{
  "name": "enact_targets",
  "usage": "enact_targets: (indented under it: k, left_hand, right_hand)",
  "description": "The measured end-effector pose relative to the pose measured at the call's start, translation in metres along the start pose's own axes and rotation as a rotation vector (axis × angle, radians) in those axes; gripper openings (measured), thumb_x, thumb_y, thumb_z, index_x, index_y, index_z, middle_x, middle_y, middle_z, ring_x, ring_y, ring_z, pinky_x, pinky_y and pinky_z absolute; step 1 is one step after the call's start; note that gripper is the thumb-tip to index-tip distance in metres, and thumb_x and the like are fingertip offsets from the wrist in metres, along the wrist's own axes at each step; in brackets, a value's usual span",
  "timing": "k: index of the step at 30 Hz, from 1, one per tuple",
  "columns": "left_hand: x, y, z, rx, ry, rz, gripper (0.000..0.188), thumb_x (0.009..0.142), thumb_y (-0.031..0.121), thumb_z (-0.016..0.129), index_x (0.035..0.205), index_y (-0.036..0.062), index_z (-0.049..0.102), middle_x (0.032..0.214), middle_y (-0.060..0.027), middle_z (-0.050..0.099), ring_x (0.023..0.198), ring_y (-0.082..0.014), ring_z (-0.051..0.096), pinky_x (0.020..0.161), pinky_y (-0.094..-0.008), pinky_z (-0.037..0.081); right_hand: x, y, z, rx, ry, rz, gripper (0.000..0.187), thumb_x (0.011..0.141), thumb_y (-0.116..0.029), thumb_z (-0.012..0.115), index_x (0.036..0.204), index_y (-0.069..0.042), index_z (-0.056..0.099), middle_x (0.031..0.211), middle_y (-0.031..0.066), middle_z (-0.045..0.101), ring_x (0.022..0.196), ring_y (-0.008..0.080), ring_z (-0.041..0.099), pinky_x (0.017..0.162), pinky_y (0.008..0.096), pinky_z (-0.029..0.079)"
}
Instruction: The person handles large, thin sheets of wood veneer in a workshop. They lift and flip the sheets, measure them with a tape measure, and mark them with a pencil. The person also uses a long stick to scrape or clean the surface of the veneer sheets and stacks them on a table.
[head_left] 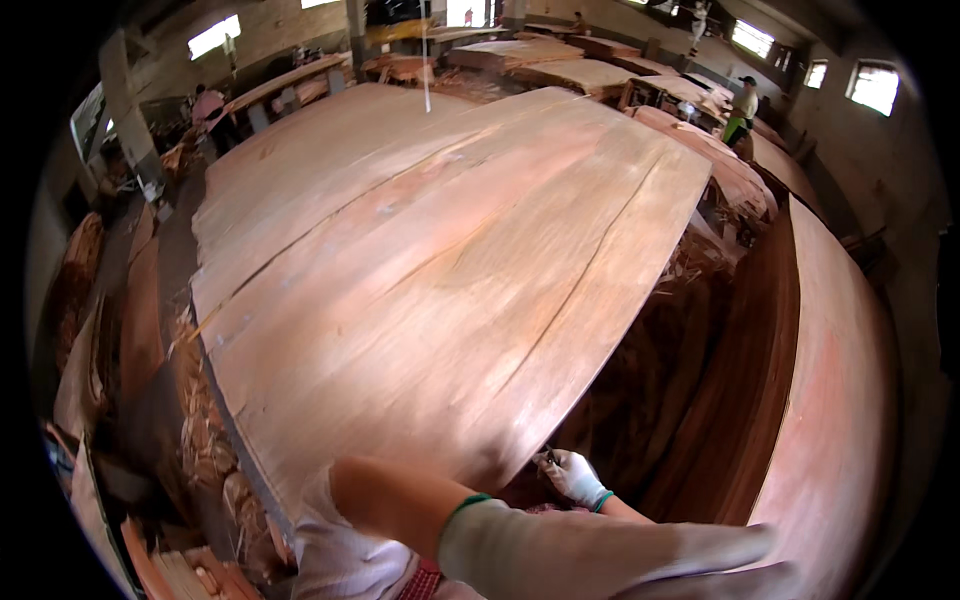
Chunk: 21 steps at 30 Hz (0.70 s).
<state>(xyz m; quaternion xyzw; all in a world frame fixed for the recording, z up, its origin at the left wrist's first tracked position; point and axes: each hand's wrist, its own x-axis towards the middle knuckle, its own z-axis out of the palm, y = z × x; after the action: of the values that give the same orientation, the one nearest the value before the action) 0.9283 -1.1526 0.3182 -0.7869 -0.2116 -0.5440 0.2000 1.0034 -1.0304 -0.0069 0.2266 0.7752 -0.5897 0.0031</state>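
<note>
A broad stack of thin wood veneer sheets fills the middle, its top sheet crossed by long dark splits. My left hand, in a white glove with a green cuff, reaches across the front toward the right. Its fingers are stretched out and blurred, and it holds nothing that shows. Just beyond it, my right hand, also in a white glove with a green cuff, is closed at the near right edge of the veneer. Something small and dark sticks out from its fingers, too small to name.
On the right stands a tall second stack of veneer. Torn veneer scraps lie along the left side. Two people work farther off, one in pink and one in green trousers. More veneer stacks stand at the back.
</note>
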Motion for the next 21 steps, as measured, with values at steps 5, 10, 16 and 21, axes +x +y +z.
enact_targets:
  k: [5,10,16,21]
  left_hand:
    - [-0.061,-0.087,-0.073,0.250,-0.249,-0.195,0.023,0.081,0.014,0.063,0.100,0.0011,0.063,0.115,-0.0140,0.061,0.105,-0.0332,0.058,0.089,-0.0436,0.048]
    - [-0.107,-0.244,-0.168,0.911,0.131,-0.796,0.039,0.092,0.022,0.055,0.123,-0.0017,0.052,0.122,-0.0218,0.056,0.112,-0.0391,0.052,0.093,-0.0442,0.042]
    - [-0.152,-0.447,-0.303,1.055,0.511,-1.009,0.059,0.089,0.031,0.064,0.130,-0.0061,0.043,0.125,-0.0270,0.053,0.116,-0.0348,0.054,0.097,-0.0369,0.042]
    - [-0.138,-0.518,-0.311,0.976,0.715,-1.200,0.036,0.087,0.022,0.064,0.109,-0.0064,0.060,0.097,-0.0176,0.068,0.087,-0.0202,0.065,0.078,-0.0306,0.050]
  right_hand:
    - [0.070,0.000,-0.046,0.260,-0.286,0.011,0.039,0.091,-0.035,0.061,0.101,0.002,0.065,0.082,0.0056,0.067,0.070,0.0098,0.059,0.067,0.0260,0.050]
    - [0.155,-0.009,-0.084,0.241,-0.262,0.037,0.040,0.092,-0.039,0.059,0.101,0.000,0.061,0.086,0.0060,0.064,0.074,0.0109,0.060,0.065,0.0256,0.050]
    - [0.242,-0.037,-0.172,0.077,-0.381,-0.062,0.037,0.097,-0.037,0.051,0.110,-0.003,0.058,0.097,0.0062,0.065,0.081,0.0137,0.065,0.060,0.0255,0.049]
    - [0.310,-0.039,-0.258,0.067,-0.393,-0.016,0.033,0.098,-0.033,0.049,0.105,-0.004,0.060,0.096,0.0066,0.067,0.078,0.0141,0.065,0.056,0.0246,0.047]
